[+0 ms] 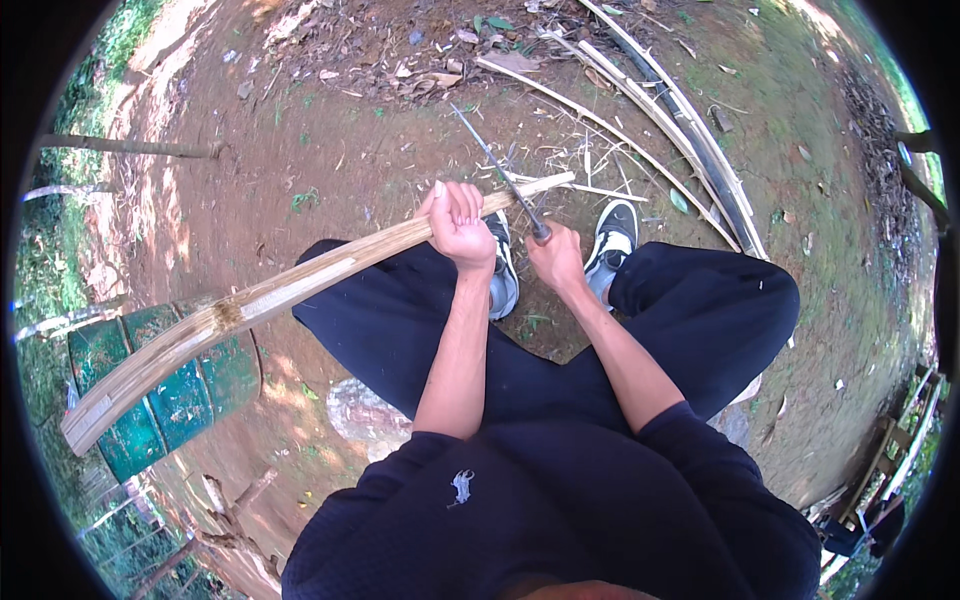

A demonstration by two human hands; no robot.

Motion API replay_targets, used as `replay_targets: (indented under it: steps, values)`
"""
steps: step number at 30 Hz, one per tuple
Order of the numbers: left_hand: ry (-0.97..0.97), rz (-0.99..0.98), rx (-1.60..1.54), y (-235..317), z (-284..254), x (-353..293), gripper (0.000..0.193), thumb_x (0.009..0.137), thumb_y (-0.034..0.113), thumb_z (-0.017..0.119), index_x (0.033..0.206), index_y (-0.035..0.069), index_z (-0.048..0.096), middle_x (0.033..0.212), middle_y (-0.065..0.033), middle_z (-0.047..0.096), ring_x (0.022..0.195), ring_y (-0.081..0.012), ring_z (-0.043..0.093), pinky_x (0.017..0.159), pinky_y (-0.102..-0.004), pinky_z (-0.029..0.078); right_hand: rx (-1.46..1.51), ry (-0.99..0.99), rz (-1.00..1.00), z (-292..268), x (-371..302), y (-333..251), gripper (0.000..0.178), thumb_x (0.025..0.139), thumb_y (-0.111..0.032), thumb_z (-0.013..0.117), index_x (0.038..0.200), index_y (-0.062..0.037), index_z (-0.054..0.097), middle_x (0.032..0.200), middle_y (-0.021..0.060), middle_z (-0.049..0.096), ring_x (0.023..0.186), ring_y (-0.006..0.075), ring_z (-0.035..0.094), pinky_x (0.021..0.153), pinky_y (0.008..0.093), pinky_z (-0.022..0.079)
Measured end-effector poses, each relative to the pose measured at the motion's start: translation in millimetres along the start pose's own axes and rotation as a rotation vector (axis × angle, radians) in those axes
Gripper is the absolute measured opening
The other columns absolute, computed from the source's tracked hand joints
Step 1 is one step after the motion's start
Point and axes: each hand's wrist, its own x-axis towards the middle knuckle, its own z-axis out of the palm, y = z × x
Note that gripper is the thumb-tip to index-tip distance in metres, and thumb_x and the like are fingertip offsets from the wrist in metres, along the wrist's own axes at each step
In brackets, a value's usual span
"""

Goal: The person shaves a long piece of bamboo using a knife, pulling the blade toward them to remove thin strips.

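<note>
A long split bamboo piece [350, 255] slants across from the far left, where it is broad, to a thin end in front of me; a node shows partway along it. My left hand [460, 225] is closed round it near the thin end, palm side up. In my right hand [557, 258] is the dark handle of a knife [490, 160] with a long narrow blade. That blade lies across the bamboo just right of my left hand, its tip pointing away and to the left. Whether the edge is biting into the bamboo, I cannot tell.
My shoes [617, 232] and bent knees flank the work. Thin shavings [600, 170] litter the soil beyond. Several long bamboo strips [640, 95] lie at the far right beside a dark strip. A green barrel [225, 375] stands at the left, under the bamboo's broad end.
</note>
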Motion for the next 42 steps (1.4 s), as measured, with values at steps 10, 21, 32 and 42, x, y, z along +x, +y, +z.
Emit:
replay_targets:
  steps: [10,21,32,42]
  values:
    - [-0.002,0.004,-0.031,2.4,-12.2,6.1,0.045,0.1,0.02,0.036,0.057,0.014,0.027,0.047,0.0019,0.025,0.04,-0.0095,0.021,0.043,-0.0273,0.022,0.027,0.024,0.003,7.4,-4.3,-13.3,0.022,0.081,-0.018,0.058,0.086,0.002,0.063,0.08,0.029,0.063,0.083,0.0473,0.063,0.079,0.0522,0.048]
    - [-0.063,0.016,-0.041,3.7,-8.1,1.3,0.044,0.099,0.019,0.037,0.057,0.013,0.028,0.048,0.0014,0.026,0.04,-0.0098,0.022,0.043,-0.0274,0.022,0.067,0.086,-0.033,15.1,-3.5,-2.7,0.022,0.079,-0.015,0.059,0.07,0.005,0.056,0.065,0.0268,0.059,0.068,0.0449,0.063,0.068,0.0498,0.048]
    - [-0.028,0.011,-0.055,6.0,-18.6,6.5,0.044,0.1,0.018,0.036,0.057,0.015,0.028,0.047,0.0021,0.026,0.039,-0.0096,0.022,0.043,-0.0275,0.023,-0.02,0.158,-0.146,24.3,0.3,0.1,0.022,0.081,-0.016,0.057,0.074,0.005,0.058,0.074,0.0315,0.06,0.079,0.0499,0.061,0.075,0.0531,0.048]
    - [0.062,-0.021,-0.07,4.7,-24.7,19.3,0.045,0.101,0.022,0.036,0.057,0.016,0.026,0.047,0.0026,0.025,0.038,-0.0099,0.021,0.042,-0.0276,0.024,0.063,0.047,-0.042,18.9,-2.2,-15.4,0.023,0.08,-0.017,0.06,0.076,0.0048,0.06,0.071,0.0297,0.061,0.078,0.0482,0.062,0.074,0.0513,0.048]
